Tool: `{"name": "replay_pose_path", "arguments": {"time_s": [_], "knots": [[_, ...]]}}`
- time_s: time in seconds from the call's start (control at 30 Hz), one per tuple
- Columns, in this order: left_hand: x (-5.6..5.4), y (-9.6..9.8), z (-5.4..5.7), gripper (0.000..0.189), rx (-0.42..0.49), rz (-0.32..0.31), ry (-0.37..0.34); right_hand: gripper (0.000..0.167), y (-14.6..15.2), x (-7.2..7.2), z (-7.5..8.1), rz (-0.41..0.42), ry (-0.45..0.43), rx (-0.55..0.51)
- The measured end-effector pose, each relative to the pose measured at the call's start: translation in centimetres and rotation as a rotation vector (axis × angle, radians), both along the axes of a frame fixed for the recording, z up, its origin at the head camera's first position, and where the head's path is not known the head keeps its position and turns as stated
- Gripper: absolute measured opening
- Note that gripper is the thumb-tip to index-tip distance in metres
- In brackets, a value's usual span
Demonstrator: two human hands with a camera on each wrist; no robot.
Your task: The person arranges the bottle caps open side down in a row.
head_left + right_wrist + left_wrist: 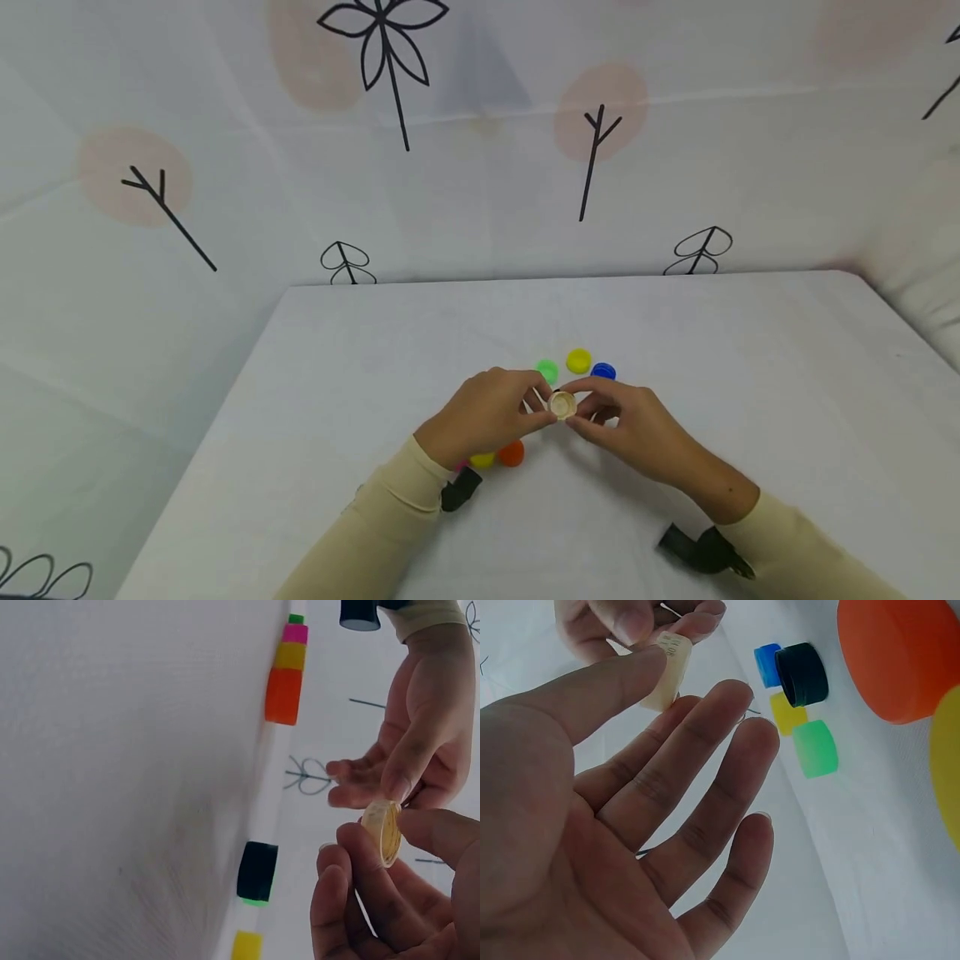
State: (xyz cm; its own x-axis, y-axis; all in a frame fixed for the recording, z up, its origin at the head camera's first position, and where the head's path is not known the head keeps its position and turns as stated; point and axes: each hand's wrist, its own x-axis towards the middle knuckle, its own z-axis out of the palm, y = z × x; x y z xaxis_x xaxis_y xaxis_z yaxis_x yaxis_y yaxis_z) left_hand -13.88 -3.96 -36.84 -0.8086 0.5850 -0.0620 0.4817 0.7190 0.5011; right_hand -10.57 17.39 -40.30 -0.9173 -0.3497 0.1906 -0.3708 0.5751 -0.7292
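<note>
A cream-coloured bottle cap is held up above the table between both hands, its hollow side facing the head camera. My left hand pinches its left edge between thumb and fingertip, with the other fingers spread in the left wrist view. From the opposite side, my right hand grips the cap by thumb and fingers. Small dark print shows on the rim of the cap in the left wrist view. Seen edge-on in the right wrist view, the cap looks round and shallow.
Beyond the hands lie a green cap, a yellow cap and a blue cap. A black cap is beside them. Near the left wrist are an orange cap, another yellow cap and a pink cap.
</note>
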Motion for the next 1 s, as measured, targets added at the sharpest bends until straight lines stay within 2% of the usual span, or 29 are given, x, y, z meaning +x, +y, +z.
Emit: {"name": "replay_pose_path", "arguments": {"time_s": [0.4,0.63,1.0], "knots": [[0.34,0.38,-0.04,0.021,-0.029,-0.002,0.038,0.033,0.09,-0.09,0.0,-0.008,-0.223,-0.128],[0.56,0.62,0.07,0.019,-0.043,-0.024,0.077,0.031,-0.04,-0.28,-0.04,-0.022,-0.258,-0.134],[0.45,0.4,0.29,0.014,-0.06,-0.063,0.056,0.03,0.02,-0.39,-0.3,0.033,-0.316,-0.177]]}}
